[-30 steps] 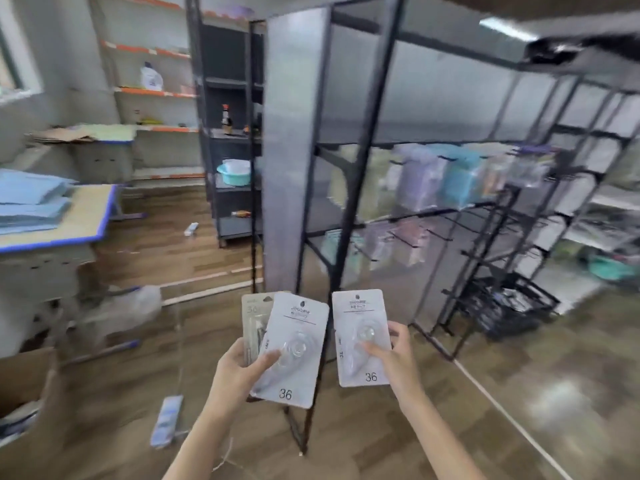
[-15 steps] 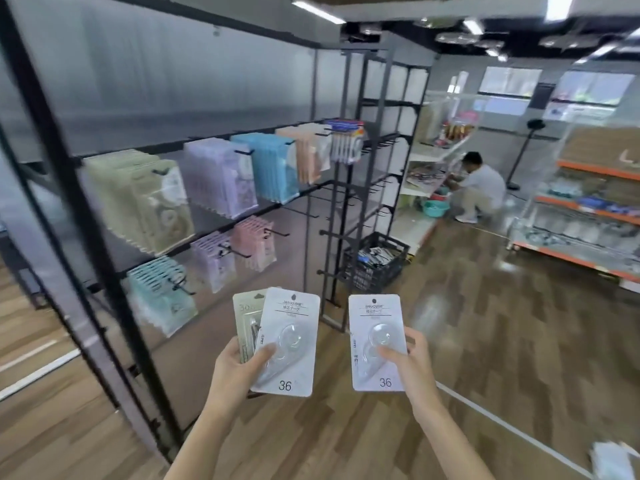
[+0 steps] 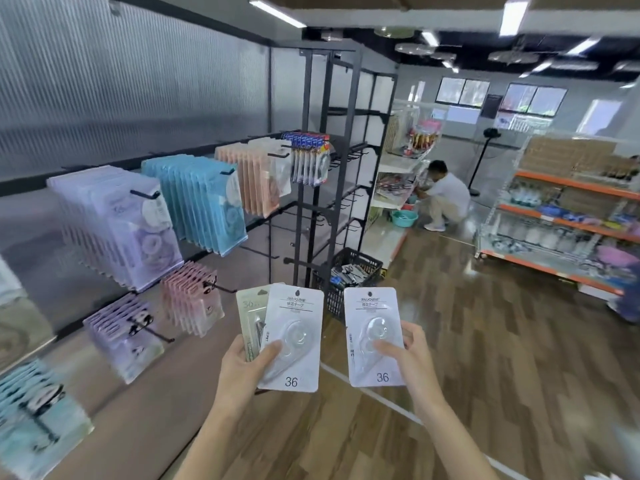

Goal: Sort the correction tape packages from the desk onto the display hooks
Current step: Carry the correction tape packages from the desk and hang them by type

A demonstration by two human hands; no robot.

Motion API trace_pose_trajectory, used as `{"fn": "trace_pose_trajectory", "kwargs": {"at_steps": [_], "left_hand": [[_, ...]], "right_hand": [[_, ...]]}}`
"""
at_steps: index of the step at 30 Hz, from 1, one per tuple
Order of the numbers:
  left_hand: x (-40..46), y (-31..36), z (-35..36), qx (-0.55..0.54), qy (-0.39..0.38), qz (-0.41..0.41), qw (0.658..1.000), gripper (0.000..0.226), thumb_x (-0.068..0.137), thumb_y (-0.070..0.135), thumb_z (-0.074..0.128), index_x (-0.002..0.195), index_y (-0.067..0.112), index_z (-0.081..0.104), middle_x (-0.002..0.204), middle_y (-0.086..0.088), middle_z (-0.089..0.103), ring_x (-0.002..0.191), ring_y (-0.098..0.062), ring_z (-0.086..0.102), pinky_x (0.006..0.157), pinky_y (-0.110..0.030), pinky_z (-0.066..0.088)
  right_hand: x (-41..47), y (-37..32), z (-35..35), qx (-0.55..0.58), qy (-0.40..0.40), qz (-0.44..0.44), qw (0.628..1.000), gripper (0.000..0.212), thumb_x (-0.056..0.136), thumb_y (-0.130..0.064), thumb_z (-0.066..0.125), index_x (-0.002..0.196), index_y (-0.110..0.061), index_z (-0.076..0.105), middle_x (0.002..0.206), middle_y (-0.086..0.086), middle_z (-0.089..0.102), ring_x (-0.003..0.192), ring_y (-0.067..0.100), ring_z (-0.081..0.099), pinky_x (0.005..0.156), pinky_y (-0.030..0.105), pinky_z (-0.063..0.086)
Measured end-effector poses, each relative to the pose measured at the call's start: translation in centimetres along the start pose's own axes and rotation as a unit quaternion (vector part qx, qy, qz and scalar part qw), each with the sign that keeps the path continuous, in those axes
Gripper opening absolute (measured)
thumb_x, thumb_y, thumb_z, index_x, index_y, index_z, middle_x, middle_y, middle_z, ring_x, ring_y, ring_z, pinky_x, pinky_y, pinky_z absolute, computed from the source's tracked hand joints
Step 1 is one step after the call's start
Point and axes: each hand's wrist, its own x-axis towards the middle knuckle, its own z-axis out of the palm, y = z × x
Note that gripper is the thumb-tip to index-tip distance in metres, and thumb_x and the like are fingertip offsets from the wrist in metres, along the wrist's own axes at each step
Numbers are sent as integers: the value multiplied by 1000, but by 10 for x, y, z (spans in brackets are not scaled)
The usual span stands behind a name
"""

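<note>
The room is a small shop with a wooden floor (image 3: 502, 341) and a black display rack (image 3: 311, 188) along a grey ribbed wall in the left half of the frame. Its hooks already carry hanging rows of packages: purple (image 3: 117, 230), blue (image 3: 204, 202) and peach (image 3: 252, 178) ones above, smaller pink (image 3: 192, 297) and purple ones below. A person in white (image 3: 445, 195) crouches at the shelves far back in the centre right.

Low in the centre of the frame, the left hand (image 3: 246, 372) holds two packages fanned together: a white correction tape package (image 3: 294, 337) in front, the thumb pressed on its blister, and a beige package (image 3: 251, 313) partly hidden behind it. The right hand (image 3: 405, 362) pinches a second white package (image 3: 374, 336) by its lower right side. All three are near the rack but not yet touching any hook.

What may go wrong, in my judgement: the left hand grips two cards with one thumb, so the beige one behind could slide out and fall. The hang hole at the top of each card is small, so a hook tip could miss it and bend the card. Also the white packages match no colour row that is visible, so they could end on a wrong hook.
</note>
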Motion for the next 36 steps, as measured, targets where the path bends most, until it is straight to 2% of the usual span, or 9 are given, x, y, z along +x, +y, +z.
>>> {"fn": "trace_pose_trajectory", "kwargs": {"at_steps": [4,9,12,14,17,20,24,31,36], "left_hand": [[42,3,18,6,6,5,1000,26,83,9,75,107,12,65,95,-3,76,81,-17,74,59,-22,55],[89,4,49,14,26,22,999,27,83,13,75,109,13,66,99,-3,76,87,-19,73,70,-28,54],[117,1,74,10,49,27,998,25,84,10,73,108,11,66,99,-5,76,87,-21,73,67,-26,55],[135,0,93,-2,75,35,997,25,85,7,72,109,9,65,99,-6,76,84,-18,73,62,-22,55],[157,-3,124,-6,123,39,992,28,84,12,73,111,10,66,101,-4,76,88,-19,73,67,-25,53],[175,-1,155,-9,161,50,986,26,85,12,73,110,10,66,99,-3,76,84,-16,73,63,-20,54],[190,2,188,-12,213,58,975,25,85,14,74,109,13,65,98,-2,76,85,-17,72,70,-28,52],[208,8,199,4,286,69,956,26,84,16,74,108,15,66,97,0,76,86,-16,72,69,-27,52],[229,14,181,9,324,76,943,27,83,17,76,109,15,66,96,1,76,90,-20,72,73,-31,53]], "right_hand": [[51,-3,1,12,0,-2,1000,45,79,-9,74,115,-20,50,113,2,64,97,19,66,68,29,51],[116,-15,-7,35,-20,-6,999,44,79,-10,74,116,-23,52,110,-1,66,96,17,66,68,29,48],[164,-24,-17,44,-42,-11,998,45,77,-8,75,114,-23,53,110,0,66,95,18,67,68,29,48],[198,-30,-25,43,-66,-15,997,44,78,-8,74,113,-23,54,108,1,67,92,19,67,67,29,48],[245,-42,-44,38,-107,-19,993,42,78,-6,74,111,-25,54,106,3,68,90,21,68,65,28,48],[288,-55,-63,32,-150,-29,988,42,79,-7,74,111,-27,54,105,0,69,91,18,68,68,28,50],[337,-74,-73,25,-212,-46,976,46,79,-11,75,117,-27,54,107,-2,69,91,15,69,70,28,52],[394,-112,-21,48,-309,-88,946,46,80,-10,74,119,-23,55,108,-1,69,95,16,68,79,33,54],[419,-138,39,53,-360,-133,922,44,82,-12,74,119,-23,54,111,-1,68,98,13,67,73,22,51]]}}
